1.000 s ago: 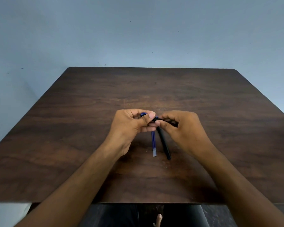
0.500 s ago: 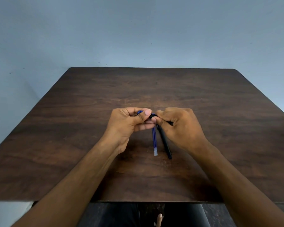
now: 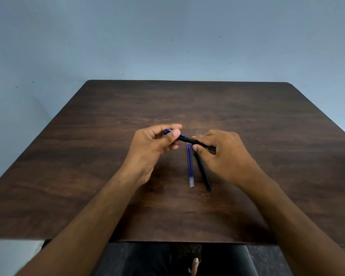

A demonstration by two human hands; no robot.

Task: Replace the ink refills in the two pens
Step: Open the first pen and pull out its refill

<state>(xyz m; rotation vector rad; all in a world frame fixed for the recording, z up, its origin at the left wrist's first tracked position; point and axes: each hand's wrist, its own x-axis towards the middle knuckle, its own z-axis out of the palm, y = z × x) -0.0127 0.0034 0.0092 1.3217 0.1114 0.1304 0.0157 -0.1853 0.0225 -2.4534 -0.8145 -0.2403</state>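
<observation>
Dark wooden table [image 3: 247,120] lay bare toward its rounded far edge and pale blue wall [image 3: 167,36]. Left hand [image 3: 153,148] and right hand [image 3: 225,156] pinched a black pen [image 3: 187,139] above a blue refill [image 3: 190,166] and second black pen [image 3: 204,174].

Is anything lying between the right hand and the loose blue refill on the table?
Only partly: the second black pen lies beside the blue refill on its right, under the right hand, which is gripping the held pen.
</observation>
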